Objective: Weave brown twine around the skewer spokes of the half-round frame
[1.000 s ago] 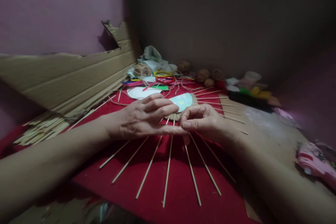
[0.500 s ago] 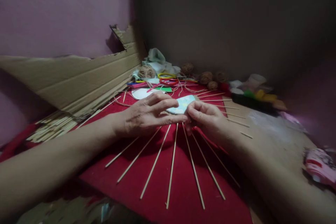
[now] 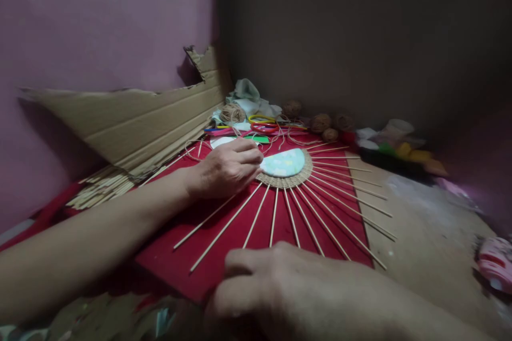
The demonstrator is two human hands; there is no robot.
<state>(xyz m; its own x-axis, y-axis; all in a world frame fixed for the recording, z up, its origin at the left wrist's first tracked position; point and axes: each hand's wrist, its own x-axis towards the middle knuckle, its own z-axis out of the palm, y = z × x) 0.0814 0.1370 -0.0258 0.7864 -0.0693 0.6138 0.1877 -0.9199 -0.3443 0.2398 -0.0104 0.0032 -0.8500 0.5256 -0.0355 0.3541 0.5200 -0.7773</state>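
Note:
A woven round of tan twine (image 3: 307, 168) has thin wooden sticks (image 3: 316, 238) fanning out from its edge. On it lies a half-round, light-blue patterned fabric piece (image 3: 285, 163). My left hand (image 3: 232, 166) is closed at the left side of the woven round, its fingertips pinching the corner of the fabric piece. Close to me, at the near ends of the sticks, is my right hand (image 3: 276, 285), fingers curled under. Whatever its fingers hold, if anything, is hidden, and the hand covers several stick ends.
Red cloth (image 3: 192, 272) lies under the work. Behind are scissors with red handles (image 3: 264, 127), twine balls (image 3: 321, 122) and crumpled cloth (image 3: 246, 90). Cardboard (image 3: 140, 122) leans at left above a pile of sticks (image 3: 104, 186). A pink bottle (image 3: 496, 264) lies at right; a black tray (image 3: 392, 162) stands behind.
My right hand has left the fabric piece and moved down towards me. My left hand has gone from spread fingers over the fabric to a closed pinch at its left side.

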